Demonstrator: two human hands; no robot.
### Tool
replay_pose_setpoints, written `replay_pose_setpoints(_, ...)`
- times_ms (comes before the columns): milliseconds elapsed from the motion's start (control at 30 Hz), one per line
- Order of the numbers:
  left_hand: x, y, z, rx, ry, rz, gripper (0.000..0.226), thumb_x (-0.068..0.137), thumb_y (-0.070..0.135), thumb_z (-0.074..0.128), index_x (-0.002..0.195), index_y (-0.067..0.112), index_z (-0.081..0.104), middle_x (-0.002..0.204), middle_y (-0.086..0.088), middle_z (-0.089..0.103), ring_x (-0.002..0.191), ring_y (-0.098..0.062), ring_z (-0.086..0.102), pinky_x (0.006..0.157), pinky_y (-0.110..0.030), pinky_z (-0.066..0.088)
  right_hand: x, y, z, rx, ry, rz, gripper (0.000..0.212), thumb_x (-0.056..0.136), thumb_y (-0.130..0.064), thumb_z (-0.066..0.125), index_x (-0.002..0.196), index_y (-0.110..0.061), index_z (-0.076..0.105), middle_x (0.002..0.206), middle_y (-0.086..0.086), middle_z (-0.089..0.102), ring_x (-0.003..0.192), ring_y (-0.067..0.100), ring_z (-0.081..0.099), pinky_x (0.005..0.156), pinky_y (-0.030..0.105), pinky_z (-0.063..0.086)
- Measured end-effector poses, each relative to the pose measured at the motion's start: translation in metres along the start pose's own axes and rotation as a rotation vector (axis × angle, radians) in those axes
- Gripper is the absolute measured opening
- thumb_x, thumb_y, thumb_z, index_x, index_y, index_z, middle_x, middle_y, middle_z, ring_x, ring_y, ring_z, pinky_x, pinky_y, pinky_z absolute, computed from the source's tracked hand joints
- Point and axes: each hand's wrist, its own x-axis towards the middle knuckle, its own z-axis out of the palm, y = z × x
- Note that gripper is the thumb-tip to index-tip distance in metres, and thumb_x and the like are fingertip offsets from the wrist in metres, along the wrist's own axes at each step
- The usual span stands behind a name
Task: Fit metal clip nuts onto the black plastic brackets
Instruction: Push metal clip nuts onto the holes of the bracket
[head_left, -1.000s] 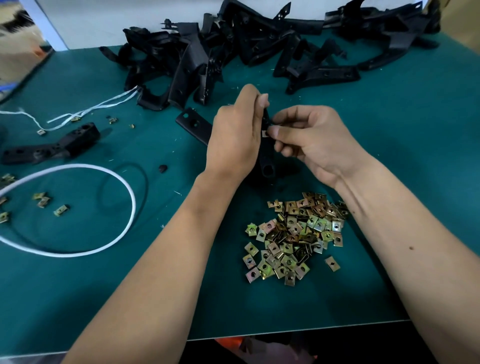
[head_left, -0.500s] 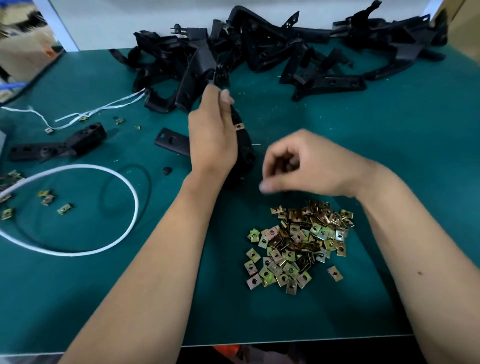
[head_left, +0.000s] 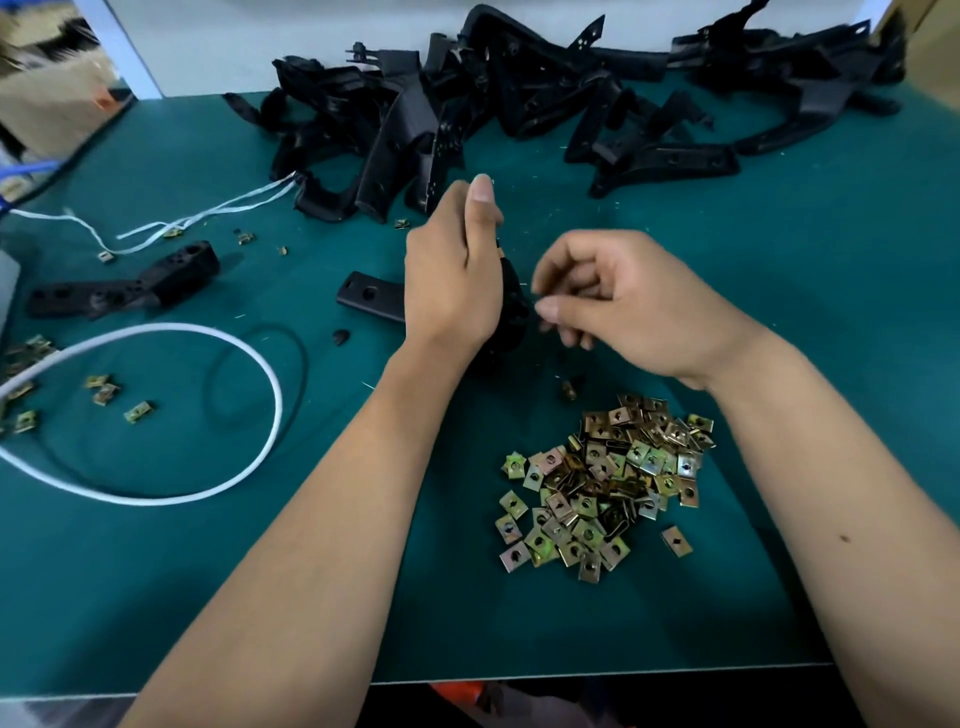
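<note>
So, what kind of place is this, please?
Probably a small assembly workbench in a workshop or factory: a green mat covers the table, with a heap of metal clip nuts and many black plastic brackets piled at the back.

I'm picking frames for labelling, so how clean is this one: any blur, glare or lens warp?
Head view: right hand fingertips slightly motion-blurred; clip nut pile sharp, with small glints; table edge bows from wide-angle distortion; left hand hides most of the held bracket; soft, even light.
</note>
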Motion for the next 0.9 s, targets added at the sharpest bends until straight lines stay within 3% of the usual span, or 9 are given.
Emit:
replay_pose_setpoints(167, -0.001, 0.000, 0.003, -0.048, 0.039, -0.011, 0.048, 0.110, 0.037, 0.031, 0.084, 0.011, 0.062, 0.061, 0.010, 0.049, 0.058, -0.004, 0.046, 0.057, -0.019, 0.032, 0.006, 0.004, 0.012, 0.297, 0.246, 0.019, 0.017, 0.094, 0.005, 0.066, 0.104, -0.005, 0.075, 0.083, 0.008, 0.071, 0.072, 0.013, 0.067, 0.068, 0.022, 0.055)
replay_pose_setpoints(333, -0.001, 0.002, 0.003, -0.091, 0.057, -0.027, 0.050, 0.111, 0.033, 0.031, 0.084, 0.007, 0.064, 0.066, -0.001, 0.057, 0.059, -0.005, 0.047, 0.058, -0.018, 0.034, 0.005, 0.004, 0.011, 0.619, 0.250, 0.067, 0.022, 0.088, 0.015, 0.068, 0.105, 0.001, 0.073, 0.082, 0.006, 0.073, 0.080, 0.020, 0.075, 0.077, 0.026, 0.061)
replay_pose_setpoints(400, -0.002, 0.004, 0.003, -0.117, 0.077, -0.017, 0.050, 0.111, 0.030, 0.031, 0.084, 0.005, 0.064, 0.072, -0.011, 0.062, 0.063, -0.014, 0.048, 0.061, -0.022, 0.037, 0.006, 0.003, 0.012, 0.598, 0.277, 0.051, 0.019, 0.087, 0.013, 0.070, 0.101, 0.000, 0.073, 0.078, 0.004, 0.074, 0.076, 0.019, 0.074, 0.073, 0.026, 0.061)
replay_pose_setpoints(533, -0.003, 0.006, 0.002, -0.143, 0.092, 0.001, 0.051, 0.112, 0.028, 0.030, 0.085, 0.003, 0.064, 0.075, -0.015, 0.062, 0.068, -0.021, 0.050, 0.061, -0.023, 0.037, 0.005, 0.002, 0.014, 0.448, 0.299, 0.029, 0.005, 0.092, -0.005, 0.073, 0.092, -0.001, 0.072, 0.068, 0.003, 0.069, 0.058, 0.019, 0.070, 0.055, 0.024, 0.058)
replay_pose_setpoints(667, -0.003, 0.005, 0.002, -0.136, 0.077, 0.008, 0.051, 0.112, 0.028, 0.029, 0.085, 0.003, 0.064, 0.075, -0.015, 0.062, 0.067, -0.020, 0.049, 0.061, -0.022, 0.036, 0.003, 0.002, 0.013, 0.337, 0.246, 0.027, 0.024, 0.098, -0.018, 0.068, 0.080, -0.003, 0.067, 0.058, 0.001, 0.062, 0.045, 0.016, 0.061, 0.039, 0.022, 0.046)
replay_pose_setpoints(900, -0.004, 0.004, 0.004, -0.145, -0.002, 0.074, 0.050, 0.110, 0.034, 0.029, 0.085, 0.007, 0.064, 0.074, -0.012, 0.061, 0.066, -0.018, 0.051, 0.060, -0.022, 0.038, 0.004, 0.002, 0.014, 0.278, 0.166, 0.068, 0.026, 0.098, -0.020, 0.069, 0.077, -0.004, 0.066, 0.056, -0.001, 0.060, 0.042, 0.014, 0.057, 0.034, 0.021, 0.041)
